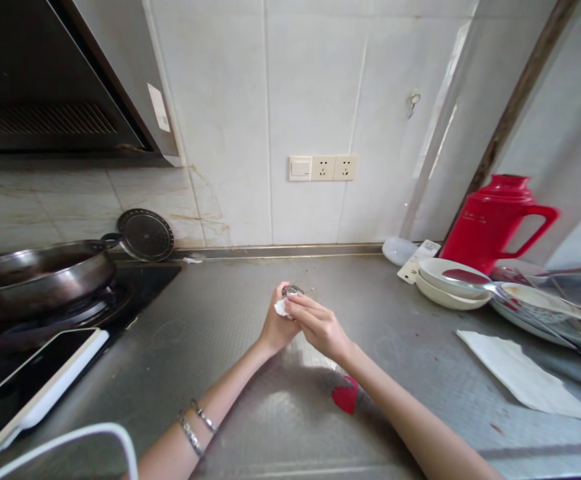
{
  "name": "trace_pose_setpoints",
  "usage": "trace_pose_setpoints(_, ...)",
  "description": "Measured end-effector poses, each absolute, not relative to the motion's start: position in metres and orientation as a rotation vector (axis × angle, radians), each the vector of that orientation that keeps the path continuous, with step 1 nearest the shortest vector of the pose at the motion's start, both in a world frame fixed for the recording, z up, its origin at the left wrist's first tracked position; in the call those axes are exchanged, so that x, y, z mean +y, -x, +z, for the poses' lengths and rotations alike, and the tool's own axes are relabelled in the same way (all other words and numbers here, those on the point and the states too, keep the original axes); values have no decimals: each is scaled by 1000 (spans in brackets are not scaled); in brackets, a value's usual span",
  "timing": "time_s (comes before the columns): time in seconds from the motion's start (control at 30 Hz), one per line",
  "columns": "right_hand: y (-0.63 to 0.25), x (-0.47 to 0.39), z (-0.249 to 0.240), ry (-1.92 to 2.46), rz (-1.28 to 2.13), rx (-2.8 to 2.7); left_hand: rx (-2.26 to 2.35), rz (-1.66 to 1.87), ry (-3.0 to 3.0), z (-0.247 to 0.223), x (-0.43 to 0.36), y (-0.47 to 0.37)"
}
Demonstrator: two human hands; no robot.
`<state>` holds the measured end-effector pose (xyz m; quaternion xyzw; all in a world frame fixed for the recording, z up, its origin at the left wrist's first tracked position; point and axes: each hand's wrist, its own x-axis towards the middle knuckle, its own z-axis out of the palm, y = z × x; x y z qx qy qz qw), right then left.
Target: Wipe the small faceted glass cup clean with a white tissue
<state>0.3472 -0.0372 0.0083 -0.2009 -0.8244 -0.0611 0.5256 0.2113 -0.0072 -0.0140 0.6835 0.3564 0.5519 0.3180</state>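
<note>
Over the middle of the steel counter (230,293), my two hands meet. My left hand (276,328) is wrapped round a small round object with a dark, shiny rim (293,291); most of it is hidden by my fingers, so its kind does not show. A crumpled piece of white tissue (281,307) is pinched in the fingers of my right hand (323,328), against the near side of that object. Below my right wrist lies a flat red piece (345,395), partly behind the forearm.
At left are a steel pan (45,273) on the stove, a round black disc (145,235) against the wall, and a phone (35,387) with a white cable (70,437). At right stand a red thermos (493,223), stacked bowls (453,297), a plate with utensils and a paper napkin (523,377).
</note>
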Motion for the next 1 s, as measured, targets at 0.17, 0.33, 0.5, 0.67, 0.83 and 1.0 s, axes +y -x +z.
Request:
trace_pose_setpoints(0.17,-350,-37,9,526,-131,-2028,964,1433,-1769,-10,-9,-212)
trace_pose_setpoints(0.33,-351,-31,14,760,13,-1741,949,1407,-1732,-5,-11,-216)
trace_pose_setpoints(0.5,-347,-37,16,721,78,-1675,857,1402,-1570,-2,-13,-218)
trace_pose_setpoints(0.67,-343,-45,17,615,68,-1804,820,1329,-1439,-1,-12,-215)
trace_pose_setpoints(0.83,-345,-38,16,766,184,-1630,810,1340,-1513,1,-16,-216)
trace_pose_setpoints(1.0,-348,-35,15,813,197,-1575,867,1383,-1574,-2,-16,-217)
